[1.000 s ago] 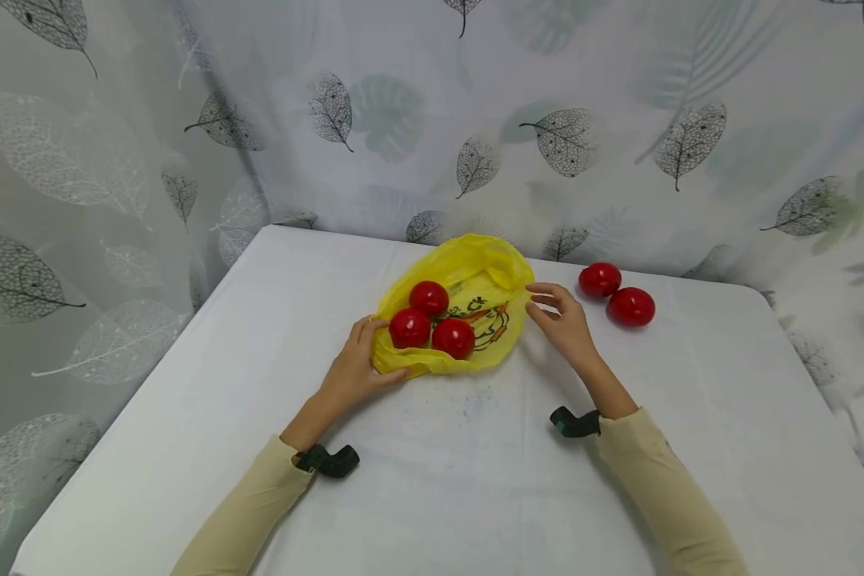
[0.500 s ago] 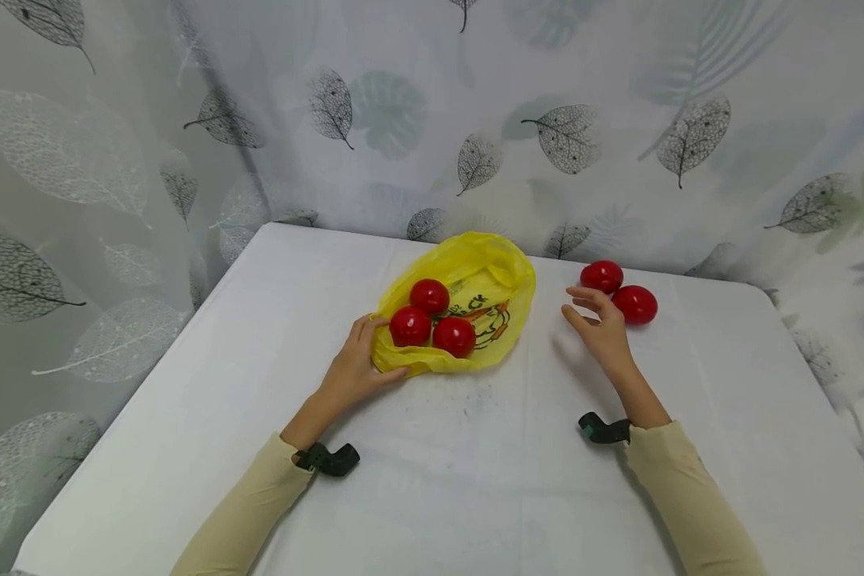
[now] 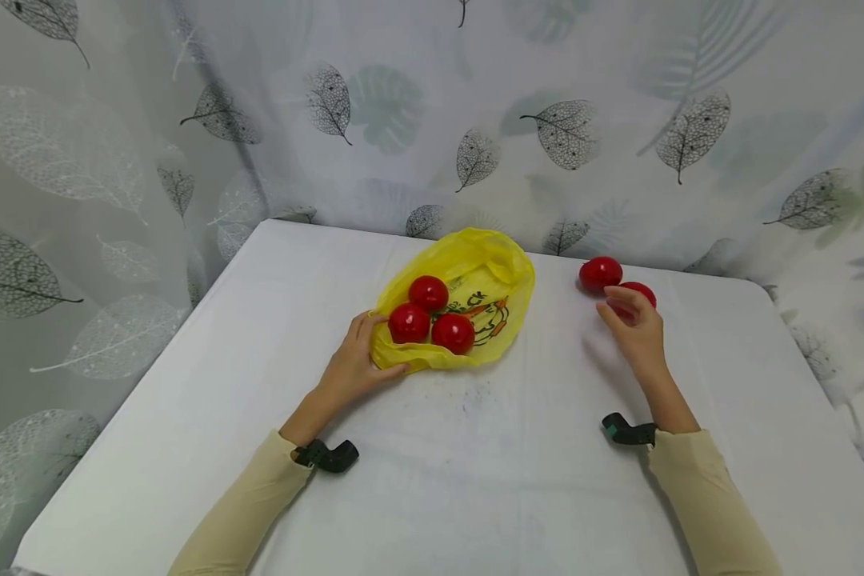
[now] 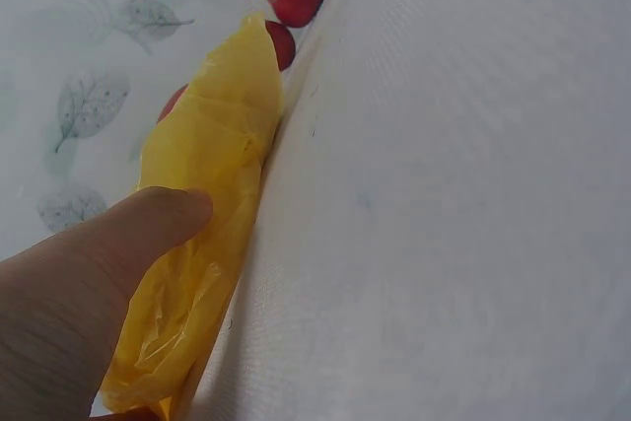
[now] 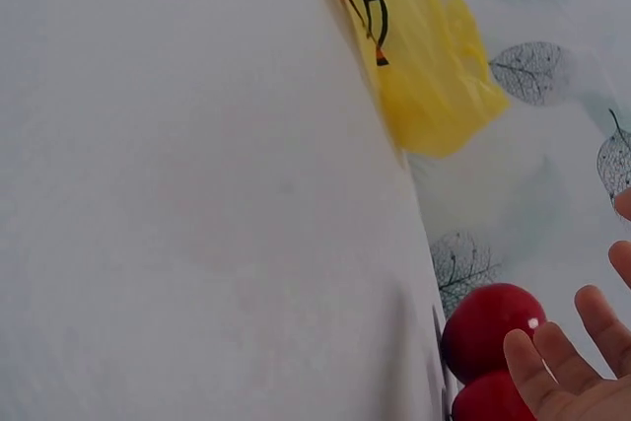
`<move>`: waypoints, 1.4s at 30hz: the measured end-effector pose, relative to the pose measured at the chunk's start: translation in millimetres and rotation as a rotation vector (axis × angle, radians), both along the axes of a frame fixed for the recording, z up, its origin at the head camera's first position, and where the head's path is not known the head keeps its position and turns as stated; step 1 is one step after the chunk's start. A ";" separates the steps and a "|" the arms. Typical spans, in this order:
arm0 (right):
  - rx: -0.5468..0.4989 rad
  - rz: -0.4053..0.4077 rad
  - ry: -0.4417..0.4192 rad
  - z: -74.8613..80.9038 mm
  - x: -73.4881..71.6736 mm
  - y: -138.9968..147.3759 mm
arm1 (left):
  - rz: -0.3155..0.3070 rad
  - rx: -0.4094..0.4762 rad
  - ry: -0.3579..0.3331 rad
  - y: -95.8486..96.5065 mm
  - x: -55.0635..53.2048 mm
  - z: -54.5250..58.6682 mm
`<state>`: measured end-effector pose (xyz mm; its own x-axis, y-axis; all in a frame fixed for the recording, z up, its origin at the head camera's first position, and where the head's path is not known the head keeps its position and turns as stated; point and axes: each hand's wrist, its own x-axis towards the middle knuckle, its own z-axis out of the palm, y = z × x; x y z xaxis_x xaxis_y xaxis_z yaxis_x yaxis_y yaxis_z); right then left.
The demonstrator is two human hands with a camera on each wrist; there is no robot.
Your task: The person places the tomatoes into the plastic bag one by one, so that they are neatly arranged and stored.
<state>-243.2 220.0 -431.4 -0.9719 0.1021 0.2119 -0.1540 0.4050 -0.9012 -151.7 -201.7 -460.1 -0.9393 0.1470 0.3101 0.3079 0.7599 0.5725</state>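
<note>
In the head view we see the left hand (image 3: 349,366) gripping the left end of a yellow bag (image 3: 504,260), fingers at its side and thumb stretched along its near edge, with a wide span between them. Just past those fingertips, inside the bag, we count three red fruits: the left fruit (image 3: 409,323) closest to the fingers, the back fruit (image 3: 428,294) a little beyond it, and the right fruit (image 3: 453,333) farther to the right. Well to the right of these fingers we find the right hand (image 3: 639,332) holding nothing, its fingers loosely bent and its thumb apart from them. One loose fruit (image 3: 646,292) is partly covered by those fingers; a second loose fruit (image 3: 600,274) lies just beyond the fingertips, on the white table (image 3: 475,480).

From the left wrist we see the thumb lying against the bag's outside; the other fingers of that hand are hidden. Well ahead of the thumb tip, the right fingers show near the loose fruits.

From the right wrist we see slightly spread fingers in front of the loose fruits; we cannot tell whether they touch. The bag's printed end stands well beyond the fingertips, the leaf-patterned curtain (image 5: 532,194) behind it
</note>
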 end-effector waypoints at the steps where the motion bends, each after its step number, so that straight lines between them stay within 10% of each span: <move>1: -0.006 -0.013 0.001 0.1 0.0 2.2 | -0.001 0.000 -0.002 0.0 0.0 0.3; 18: -0.116 -0.211 -0.023 5.5 -1.7 31.6 | 0.011 -0.009 -0.017 -0.5 -0.9 -0.1; 42: -0.054 -0.231 -0.250 -5.5 -30.1 42.3 | 0.013 -0.004 -0.031 -2.5 -2.1 -1.7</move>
<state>-273.3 262.3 -436.9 -0.9430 0.3301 -0.0414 0.1645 0.3544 -0.9205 -153.8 -204.2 -461.8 -0.9503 0.1363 0.2800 0.2803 0.7661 0.5784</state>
